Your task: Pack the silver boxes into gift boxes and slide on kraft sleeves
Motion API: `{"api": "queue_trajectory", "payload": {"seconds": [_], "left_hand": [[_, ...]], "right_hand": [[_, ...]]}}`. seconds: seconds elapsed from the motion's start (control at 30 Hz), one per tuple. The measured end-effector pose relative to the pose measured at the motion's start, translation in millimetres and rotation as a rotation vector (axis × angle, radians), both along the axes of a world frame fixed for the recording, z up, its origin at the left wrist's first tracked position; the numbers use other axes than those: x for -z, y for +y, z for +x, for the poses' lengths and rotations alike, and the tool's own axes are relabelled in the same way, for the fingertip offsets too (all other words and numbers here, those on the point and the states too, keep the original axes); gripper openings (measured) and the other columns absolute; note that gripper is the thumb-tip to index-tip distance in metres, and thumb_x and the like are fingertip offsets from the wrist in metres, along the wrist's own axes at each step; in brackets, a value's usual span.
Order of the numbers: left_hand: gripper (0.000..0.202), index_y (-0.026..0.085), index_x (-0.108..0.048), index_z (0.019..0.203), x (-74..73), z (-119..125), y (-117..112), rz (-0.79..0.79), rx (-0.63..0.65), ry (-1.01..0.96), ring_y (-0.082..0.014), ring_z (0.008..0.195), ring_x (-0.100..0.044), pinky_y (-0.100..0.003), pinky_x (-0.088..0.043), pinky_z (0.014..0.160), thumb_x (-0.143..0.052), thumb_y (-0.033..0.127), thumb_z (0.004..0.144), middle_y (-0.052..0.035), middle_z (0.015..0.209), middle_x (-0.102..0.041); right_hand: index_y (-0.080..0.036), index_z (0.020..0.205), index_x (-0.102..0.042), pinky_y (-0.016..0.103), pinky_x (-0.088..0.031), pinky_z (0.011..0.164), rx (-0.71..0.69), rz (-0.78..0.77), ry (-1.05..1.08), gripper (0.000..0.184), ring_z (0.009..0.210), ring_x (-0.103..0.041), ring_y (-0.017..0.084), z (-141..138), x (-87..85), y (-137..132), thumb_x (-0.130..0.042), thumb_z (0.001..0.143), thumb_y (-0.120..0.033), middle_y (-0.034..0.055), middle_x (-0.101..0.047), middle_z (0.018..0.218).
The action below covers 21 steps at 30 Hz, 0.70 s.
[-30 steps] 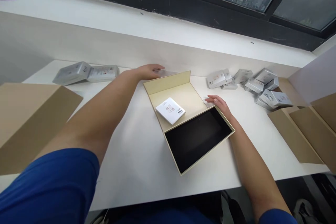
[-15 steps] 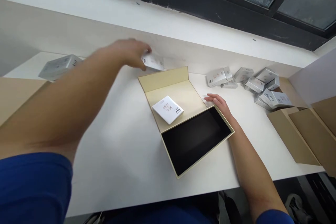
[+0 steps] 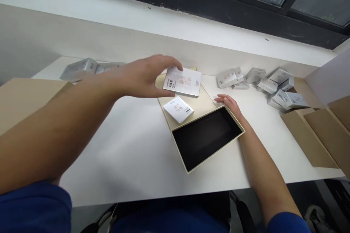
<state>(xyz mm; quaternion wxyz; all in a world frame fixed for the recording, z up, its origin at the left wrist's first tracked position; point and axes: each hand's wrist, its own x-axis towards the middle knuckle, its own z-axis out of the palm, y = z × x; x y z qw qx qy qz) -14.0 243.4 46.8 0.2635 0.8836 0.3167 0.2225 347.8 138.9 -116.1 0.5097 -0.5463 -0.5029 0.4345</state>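
Observation:
My left hand [image 3: 153, 76] grips a flat silver-white carton [image 3: 188, 80] between thumb and fingers, with dark print on its top face. The carton is held above the opened lid [image 3: 201, 102] of a cream gift box. On that lid lies a similar white carton [image 3: 178, 109], set at a slant. The gift box [image 3: 179, 152] has a black interior with nothing visible inside. My right hand [image 3: 231, 105] rests by the box's right corner, its fingers stretched out and apart, holding nothing I can see.
Several silver cartons [image 3: 269, 85] lie heaped at the back right, by brown cardboard boxes [image 3: 308, 138]. More silver cartons [image 3: 80, 70] stand at the back left behind my left arm, near another cardboard box [image 3: 30, 94]. A low wall and window ledge [image 3: 109, 18] bound the white table.
My left hand has brought the carton from the back of the table to the right and nearer, over the lid. My right hand stays beside the box.

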Motion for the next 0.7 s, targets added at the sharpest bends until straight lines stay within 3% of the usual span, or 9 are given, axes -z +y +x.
{"api": "queue_trajectory", "payload": {"seconds": [0.13,0.23,0.37,0.47,0.53,0.6,0.7], "left_hand": [[0.071,0.034,-0.079,0.109,16.9,-6.2,0.6,-0.196,-0.045,-0.059,-0.0477,0.127,-0.064,-0.06,-0.045,0.12,-0.1,0.016,0.043,-0.0053,0.105,-0.07],[0.07,0.039,-0.081,0.103,30.9,-15.6,10.2,-0.226,0.004,0.072,-0.0476,0.122,-0.067,-0.059,-0.045,0.117,-0.099,0.015,0.04,-0.0038,0.103,-0.072],[0.061,0.04,-0.081,0.098,58.6,-25.9,14.4,-0.086,-0.077,0.165,-0.0525,0.123,-0.066,-0.062,-0.043,0.115,-0.101,0.026,0.042,-0.0055,0.09,-0.068],[0.062,0.034,-0.081,0.1,74.4,-17.1,-7.4,0.022,-0.245,0.243,-0.0578,0.117,-0.066,-0.066,-0.043,0.11,-0.103,0.049,0.044,-0.007,0.073,-0.059],[0.082,0.028,-0.08,0.111,72.6,-0.1,-30.1,-0.014,-0.337,0.402,-0.0591,0.11,-0.068,-0.064,-0.046,0.105,-0.1,0.068,0.043,-0.0074,0.063,-0.056],[0.113,0.021,-0.073,0.134,58.4,19.8,-49.7,-0.115,-0.352,0.599,-0.0574,0.107,-0.07,-0.059,-0.048,0.101,-0.091,0.085,0.044,-0.0111,0.063,-0.062],[0.141,0.015,-0.036,0.17,25.8,35.2,-57.8,-0.234,-0.167,0.828,-0.0487,0.114,-0.071,-0.049,-0.05,0.099,-0.069,0.099,0.061,-0.0197,0.102,-0.08]], "right_hand": [[-0.028,0.121,-0.075,0.05,-0.049,0.116,-0.005,0.003,0.011,0.068,0.123,-0.071,0.031,-0.6,0.0,0.2,-0.074,0.081,-0.083,0.0086,-0.081,0.12],[-0.027,0.119,-0.074,0.049,-0.05,0.115,-0.002,0.013,0.012,0.068,0.121,-0.071,0.031,-0.9,0.1,1.7,-0.075,0.08,-0.083,0.0083,-0.081,0.119],[-0.026,0.11,-0.075,0.045,-0.054,0.105,-0.003,-0.001,-0.017,0.068,0.105,-0.072,0.027,1.1,1.5,3.8,-0.073,0.078,-0.086,0.0062,-0.08,0.107],[-0.026,0.1,-0.074,0.042,-0.056,0.093,-0.011,-0.011,-0.018,0.065,0.088,-0.069,0.023,2.3,2.5,4.1,-0.072,0.079,-0.087,0.0035,-0.076,0.097],[-0.026,0.099,-0.074,0.04,-0.056,0.089,-0.008,-0.014,-0.004,0.066,0.084,-0.067,0.021,1.9,2.7,3.9,-0.072,0.077,-0.089,0.0027,-0.075,0.096],[-0.027,0.1,-0.074,0.039,-0.056,0.086,-0.009,-0.018,0.03,0.073,0.085,-0.067,0.022,0.3,2.9,4.0,-0.066,0.077,-0.095,0.0031,-0.075,0.096],[-0.028,0.1,-0.073,0.038,-0.057,0.081,-0.025,-0.024,0.13,0.086,0.083,-0.068,0.022,-2.9,3.5,4.2,-0.049,0.075,-0.106,0.0039,-0.073,0.092]]}}
